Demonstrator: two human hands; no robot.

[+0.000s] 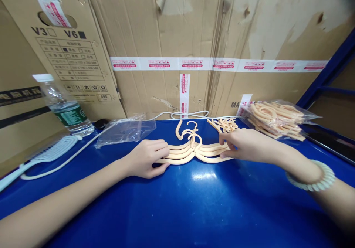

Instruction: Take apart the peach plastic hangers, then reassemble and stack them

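Observation:
Several peach plastic hangers (194, 152) lie stacked flat on the blue table (194, 203), hooks pointing away from me. My left hand (148, 158) pinches the stack's left ends, fingers curled round them. My right hand (242, 144) grips the right ends, thumb under and fingers over. A beaded bracelet (313, 179) circles my right wrist. Another small pile of loose hangers (226, 124) lies just behind my right hand.
A clear bag of packed hangers (277, 118) sits at the back right. An empty clear bag (124, 129), a water bottle (65, 109), a white hairbrush (47, 153) and a white cable (188, 114) are at the left and back. Cardboard boxes (166, 37) wall the rear.

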